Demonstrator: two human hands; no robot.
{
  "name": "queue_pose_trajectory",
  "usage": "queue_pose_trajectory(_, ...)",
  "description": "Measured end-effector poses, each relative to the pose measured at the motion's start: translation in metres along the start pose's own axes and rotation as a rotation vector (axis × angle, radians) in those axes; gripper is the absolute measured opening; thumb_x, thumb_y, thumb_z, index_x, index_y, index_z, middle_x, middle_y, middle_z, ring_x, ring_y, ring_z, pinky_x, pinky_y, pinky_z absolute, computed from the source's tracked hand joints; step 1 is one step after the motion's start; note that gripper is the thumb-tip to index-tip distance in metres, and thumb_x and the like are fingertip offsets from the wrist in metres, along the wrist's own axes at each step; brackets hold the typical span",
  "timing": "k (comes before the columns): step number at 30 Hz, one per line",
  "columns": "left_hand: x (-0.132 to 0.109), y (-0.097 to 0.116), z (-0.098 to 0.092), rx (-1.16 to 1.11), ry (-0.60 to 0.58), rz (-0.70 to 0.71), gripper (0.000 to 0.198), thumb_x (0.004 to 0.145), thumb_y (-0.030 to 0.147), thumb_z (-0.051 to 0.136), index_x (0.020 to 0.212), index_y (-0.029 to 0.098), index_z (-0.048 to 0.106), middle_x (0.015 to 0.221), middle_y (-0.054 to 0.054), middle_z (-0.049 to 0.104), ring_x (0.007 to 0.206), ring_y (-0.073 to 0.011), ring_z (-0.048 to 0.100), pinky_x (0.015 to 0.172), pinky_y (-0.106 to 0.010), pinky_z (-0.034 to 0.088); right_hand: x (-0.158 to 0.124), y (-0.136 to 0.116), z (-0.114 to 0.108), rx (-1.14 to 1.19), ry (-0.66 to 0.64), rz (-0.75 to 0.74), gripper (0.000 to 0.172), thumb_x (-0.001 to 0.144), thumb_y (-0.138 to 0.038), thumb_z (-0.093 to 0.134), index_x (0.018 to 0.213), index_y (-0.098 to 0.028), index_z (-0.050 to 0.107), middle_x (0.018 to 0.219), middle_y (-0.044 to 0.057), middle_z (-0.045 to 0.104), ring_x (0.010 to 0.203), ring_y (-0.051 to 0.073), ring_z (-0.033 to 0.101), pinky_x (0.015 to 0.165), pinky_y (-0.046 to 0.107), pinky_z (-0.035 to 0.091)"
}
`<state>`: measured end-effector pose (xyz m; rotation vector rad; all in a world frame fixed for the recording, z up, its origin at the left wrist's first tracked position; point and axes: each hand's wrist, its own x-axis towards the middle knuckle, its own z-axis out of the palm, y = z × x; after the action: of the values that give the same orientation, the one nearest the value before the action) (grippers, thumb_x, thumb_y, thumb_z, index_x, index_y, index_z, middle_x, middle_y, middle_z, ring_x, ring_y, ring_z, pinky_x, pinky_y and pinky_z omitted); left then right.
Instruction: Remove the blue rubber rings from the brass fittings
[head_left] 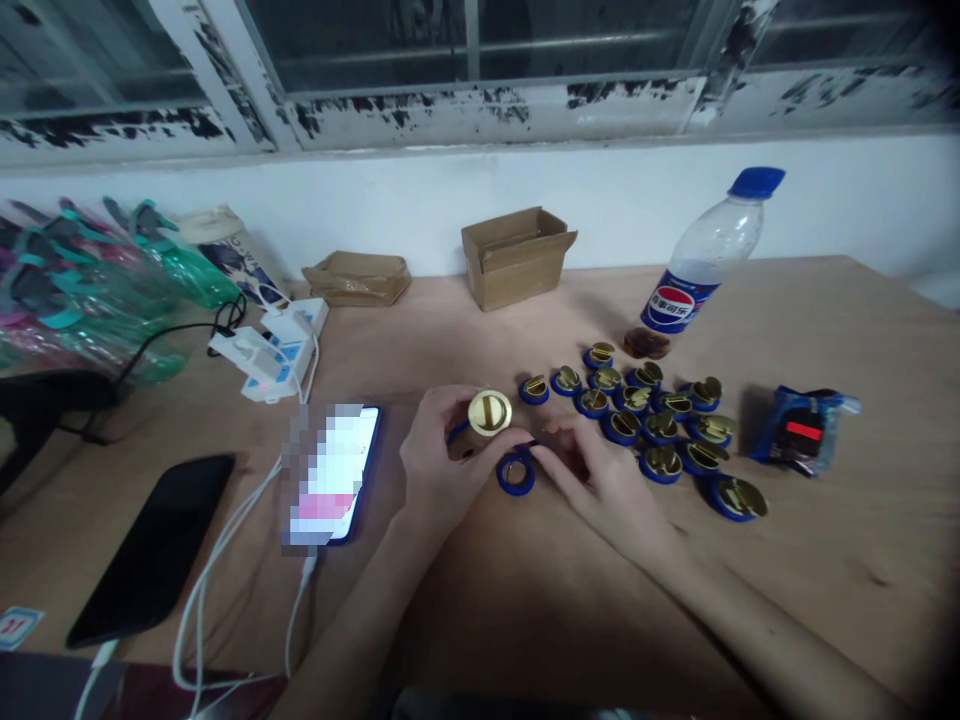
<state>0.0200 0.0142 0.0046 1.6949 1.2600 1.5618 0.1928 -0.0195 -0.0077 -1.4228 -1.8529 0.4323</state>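
Observation:
My left hand (450, 450) is closed around a round gold disc (490, 412) with a raised bar across its face. Some blue shows at the disc's left side, between the fingers. My right hand (592, 465) is beside it, thumb and fingertips drawn together at a small dark blue piece (527, 446), whose exact shape is hard to make out. Under the fingertips lies a blue ring (516, 490) with an open centre. To the right stand several gold pieces with blue rims (622, 427), loosely grouped on the wooden table (480, 620).
A cola bottle (679, 290) stands behind the group, and a blue packet (802, 430) lies right. Cardboard boxes (517, 265) sit by the wall. On the left are a lit phone (337, 475), a dark phone (154, 550), white cables, a power strip (281, 360) and bagged bottles (97, 290).

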Motion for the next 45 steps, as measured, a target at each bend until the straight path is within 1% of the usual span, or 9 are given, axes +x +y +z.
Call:
queue_pose_trajectory(2, 0.001, 0.004, 0.000, 0.057, -0.052, 0.036, 0.043, 0.063, 0.028, 0.084, 0.098, 0.023, 0.059, 0.098, -0.004, 0.066, 0.090, -0.0218, 0.066, 0.082, -0.036, 0.053, 0.000, -0.001, -0.001, 0.026, -0.014, 0.018, 0.018, 0.093, -0.035, 0.050, 0.104, -0.020, 0.052, 0.070, -0.001, 0.059, 0.056, 0.013, 0.055, 0.054, 0.026, 0.042)
queue_pose_trajectory(6, 0.000, 0.005, 0.002, 0.178, -0.136, 0.183, 0.038, 0.069, 0.031, 0.080, 0.099, 0.023, 0.059, 0.098, -0.006, 0.067, 0.093, -0.0215, 0.065, 0.085, -0.036, 0.052, 0.002, -0.006, -0.008, 0.129, 0.050, 0.053, 0.013, 0.094, -0.031, 0.046, 0.097, -0.021, 0.054, 0.074, 0.000, 0.061, 0.057, 0.012, 0.054, 0.053, 0.025, 0.042)
queue_pose_trajectory(12, -0.007, -0.007, 0.008, 0.273, -0.241, 0.336, 0.049, 0.072, 0.032, 0.078, 0.113, 0.025, 0.053, 0.103, -0.006, 0.068, 0.094, -0.0219, 0.067, 0.084, -0.037, 0.054, 0.008, -0.003, -0.010, 0.247, 0.001, 0.147, 0.013, 0.089, -0.033, 0.053, 0.083, -0.021, 0.056, 0.059, -0.005, 0.048, 0.051, 0.011, 0.047, 0.049, 0.024, 0.037)
queue_pose_trajectory(16, -0.014, -0.010, 0.010, 0.261, -0.326, 0.448, 0.045, 0.079, 0.026, 0.071, 0.119, 0.026, 0.051, 0.107, -0.007, 0.067, 0.099, -0.0223, 0.065, 0.087, -0.038, 0.053, 0.009, 0.002, -0.005, 0.295, -0.050, 0.201, 0.007, 0.084, -0.027, 0.057, 0.082, -0.020, 0.056, 0.058, -0.006, 0.046, 0.052, 0.010, 0.045, 0.049, 0.023, 0.036)
queue_pose_trajectory(20, -0.017, -0.006, 0.011, 0.292, -0.424, 0.515, 0.042, 0.083, 0.022, 0.066, 0.121, 0.022, 0.048, 0.108, -0.009, 0.066, 0.100, -0.0222, 0.063, 0.088, -0.037, 0.052, 0.009, 0.004, -0.003, 0.318, -0.065, 0.227, 0.005, 0.079, -0.022, 0.058, 0.078, -0.020, 0.053, 0.058, -0.006, 0.043, 0.052, 0.010, 0.042, 0.049, 0.023, 0.035)
queue_pose_trajectory(26, -0.016, 0.001, 0.012, 0.379, -0.421, 0.618, 0.041, 0.083, 0.022, 0.066, 0.120, 0.018, 0.047, 0.103, -0.010, 0.067, 0.095, -0.0226, 0.063, 0.087, -0.037, 0.053, 0.010, 0.004, -0.004, 0.309, -0.064, 0.232, 0.009, 0.076, -0.019, 0.059, 0.077, -0.021, 0.050, 0.058, -0.007, 0.041, 0.053, 0.010, 0.042, 0.050, 0.023, 0.034)
queue_pose_trajectory(37, -0.016, -0.001, 0.015, 0.459, -0.334, 0.676, 0.028, 0.086, 0.021, 0.063, 0.111, 0.014, 0.052, 0.099, -0.010, 0.068, 0.094, -0.0223, 0.065, 0.080, -0.036, 0.054, 0.010, 0.000, -0.006, 0.201, -0.024, 0.208, 0.008, 0.075, -0.018, 0.058, 0.079, -0.021, 0.052, 0.058, -0.007, 0.043, 0.053, 0.010, 0.043, 0.052, 0.023, 0.035)
queue_pose_trajectory(41, -0.018, -0.003, 0.015, 0.482, -0.322, 0.694, 0.027, 0.085, 0.018, 0.063, 0.110, 0.013, 0.053, 0.099, -0.011, 0.068, 0.092, -0.0220, 0.064, 0.080, -0.036, 0.054, 0.009, -0.003, -0.006, 0.125, -0.010, 0.149, 0.005, 0.076, -0.015, 0.055, 0.078, -0.020, 0.056, 0.056, -0.007, 0.043, 0.052, 0.009, 0.042, 0.053, 0.023, 0.034)
queue_pose_trajectory(45, -0.018, -0.001, 0.015, 0.477, -0.311, 0.678, 0.027, 0.086, 0.018, 0.061, 0.111, 0.015, 0.053, 0.099, -0.010, 0.067, 0.092, -0.0208, 0.064, 0.080, -0.035, 0.054, 0.009, -0.001, -0.007, 0.180, -0.031, 0.143, 0.006, 0.076, -0.015, 0.054, 0.073, -0.019, 0.057, 0.055, -0.006, 0.040, 0.051, 0.009, 0.039, 0.052, 0.024, 0.032)
